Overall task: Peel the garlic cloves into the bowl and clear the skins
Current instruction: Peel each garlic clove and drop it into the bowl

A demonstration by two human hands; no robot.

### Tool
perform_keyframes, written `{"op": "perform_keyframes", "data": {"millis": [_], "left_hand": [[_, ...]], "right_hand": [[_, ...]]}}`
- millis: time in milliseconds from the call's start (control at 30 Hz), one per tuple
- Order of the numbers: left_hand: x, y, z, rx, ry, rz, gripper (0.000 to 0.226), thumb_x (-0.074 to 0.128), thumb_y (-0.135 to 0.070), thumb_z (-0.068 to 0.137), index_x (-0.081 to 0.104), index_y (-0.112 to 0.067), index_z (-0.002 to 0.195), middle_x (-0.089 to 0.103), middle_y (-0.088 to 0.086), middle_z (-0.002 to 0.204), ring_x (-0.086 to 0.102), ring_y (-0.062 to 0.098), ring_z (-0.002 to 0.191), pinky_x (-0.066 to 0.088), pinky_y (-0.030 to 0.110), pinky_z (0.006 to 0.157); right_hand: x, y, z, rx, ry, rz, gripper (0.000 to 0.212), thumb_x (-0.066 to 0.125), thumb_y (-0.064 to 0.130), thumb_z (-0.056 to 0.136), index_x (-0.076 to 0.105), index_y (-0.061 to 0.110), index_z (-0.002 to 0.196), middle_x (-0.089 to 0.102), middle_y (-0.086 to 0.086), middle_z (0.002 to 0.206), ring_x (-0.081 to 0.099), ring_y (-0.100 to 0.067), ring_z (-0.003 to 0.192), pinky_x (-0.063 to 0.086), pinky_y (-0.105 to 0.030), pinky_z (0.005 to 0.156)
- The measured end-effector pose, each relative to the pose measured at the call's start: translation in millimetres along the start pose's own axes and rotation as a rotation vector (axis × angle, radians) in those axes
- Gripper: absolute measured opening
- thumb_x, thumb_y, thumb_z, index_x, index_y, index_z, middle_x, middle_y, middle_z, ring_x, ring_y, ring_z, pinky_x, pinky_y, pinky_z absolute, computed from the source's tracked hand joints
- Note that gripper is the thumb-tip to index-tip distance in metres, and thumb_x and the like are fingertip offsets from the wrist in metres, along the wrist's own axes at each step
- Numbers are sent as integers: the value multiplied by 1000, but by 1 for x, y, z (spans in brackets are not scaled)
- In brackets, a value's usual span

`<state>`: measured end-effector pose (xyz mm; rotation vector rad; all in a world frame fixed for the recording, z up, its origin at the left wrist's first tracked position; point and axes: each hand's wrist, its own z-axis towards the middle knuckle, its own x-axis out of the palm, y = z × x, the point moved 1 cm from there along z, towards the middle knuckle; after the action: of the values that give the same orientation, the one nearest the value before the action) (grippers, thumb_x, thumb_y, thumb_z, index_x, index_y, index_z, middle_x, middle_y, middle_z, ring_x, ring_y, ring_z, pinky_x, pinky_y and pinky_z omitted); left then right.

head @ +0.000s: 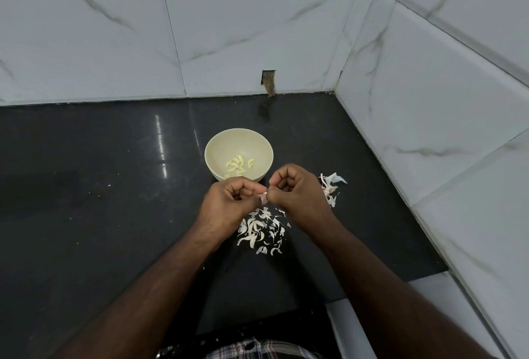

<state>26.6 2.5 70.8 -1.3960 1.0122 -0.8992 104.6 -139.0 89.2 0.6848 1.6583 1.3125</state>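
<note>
Walls: pale marble-look tiles point(257, 15) meet in a corner at the back right, with a small rough cut-out point(268, 81) low in the back wall
Tabletop: dark glossy stone point(100, 172) running up to that corner
Bowl: cream, round point(213, 145), standing just beyond the hands and slightly toward the left one; a cluster of peeled cloves point(239, 164) lies in its bottom
Skins, main heap: papery white scraps point(262, 228) scattered on the tabletop right below the hands
Skins, second heap: larger husk pieces point(332, 184) beside the right wrist, partly hidden by it
Left hand point(229, 201): fingers curled in, fingertips pinching the clove from the left
Right hand point(297, 190): fingers curled too, thumb and forefinger nipping at the clove's right side, apparently on its skin
Clove in hand point(263, 198): small, pinkish-white, held between the two hands above the tabletop; its long axis is too hidden to tell
Key relation: the bowl lies straight ahead of the clove, away from the body, so dropping it in looks like a short forward reach; both hands are about equally near
Progress: judging by the skin on it, peeling is under way and clearing not yet begun
</note>
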Motion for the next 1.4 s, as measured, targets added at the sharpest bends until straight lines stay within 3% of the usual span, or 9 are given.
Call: {"op": "perform_keyframes", "data": {"millis": [233, 333, 567, 733, 900, 1067, 1200, 1300, 1400], "left_hand": [[0, 1, 0, -104, -49, -230, 10, 76, 2, 82, 73, -5, 89, 70, 14, 76, 63, 12, 65, 52, 19, 61], [1, 0, -1, -160, -53, -323, 12, 72, 6, 84, 71, -3, 91, 71, 15, 78, 64, 15, 67, 52, 17, 60], [4, 0, 0, -204, -56, -382, 14, 72, 4, 84, 71, -5, 94, 71, 12, 78, 66, 17, 71, 52, 19, 63], [6, 1, 0, -211, -41, -382, 10, 73, 1, 82, 71, -4, 90, 69, 10, 74, 62, 15, 68, 51, 18, 60], [5, 0, -2, -208, -23, -374, 16, 77, -7, 74, 73, -4, 89, 67, 8, 69, 58, 12, 64, 49, 18, 58], [1, 1, -1, -124, -24, -295, 10, 73, 0, 81, 75, -6, 88, 65, 10, 71, 56, 12, 61, 49, 20, 59], [-1, 3, -1, -53, -16, -232, 18, 70, 6, 84, 76, -11, 84, 67, 9, 71, 58, 13, 63, 49, 22, 62], [0, 1, -3, -8, -5, -197, 18, 69, 8, 85, 74, -9, 86, 68, 7, 73, 61, 11, 65, 50, 20, 63], [0, 2, -3, 2, -6, -150, 13, 70, 4, 87, 74, -8, 88, 68, 11, 77, 60, 12, 69, 50, 21, 65]], "right_hand": [[-19, -17, 3, 41, -81, -175, 14, 66, 10, 85, 73, 22, 81, 62, 12, 58, 52, -4, 51, 44, -25, 54], [-30, -23, 5, 58, -104, -238, 10, 69, 19, 89, 76, 25, 90, 73, 9, 76, 67, -11, 69, 54, -29, 68], [-39, -17, 1, -31, -96, -281, 19, 75, 11, 86, 79, 24, 100, 75, 16, 97, 68, 4, 89, 52, -15, 82], [-19, -1, -9, -45, 80, -182, 19, 77, 15, 86, 77, 21, 104, 75, 12, 85, 69, -1, 80, 51, -14, 76], [-7, -2, -9, -77, 32, -193, 10, 72, 12, 88, 75, 21, 84, 71, 13, 74, 63, 1, 69, 53, -25, 72], [0, -3, -8, 31, 85, -24, 10, 68, 6, 87, 71, 11, 79, 66, -1, 65, 57, -17, 62, 51, -40, 65], [1, 3, -9, 130, 101, 138, 8, 63, -5, 88, 68, -3, 82, 63, -13, 66, 54, -24, 64, 47, -31, 61], [2, 5, -10, 197, 103, 217, 12, 61, -9, 88, 68, -1, 81, 63, -11, 65, 55, -17, 59, 47, -24, 56], [4, 3, -11, 217, 66, 240, 17, 61, -10, 85, 69, 3, 77, 62, -10, 64, 54, -18, 60, 47, -28, 58]]}}
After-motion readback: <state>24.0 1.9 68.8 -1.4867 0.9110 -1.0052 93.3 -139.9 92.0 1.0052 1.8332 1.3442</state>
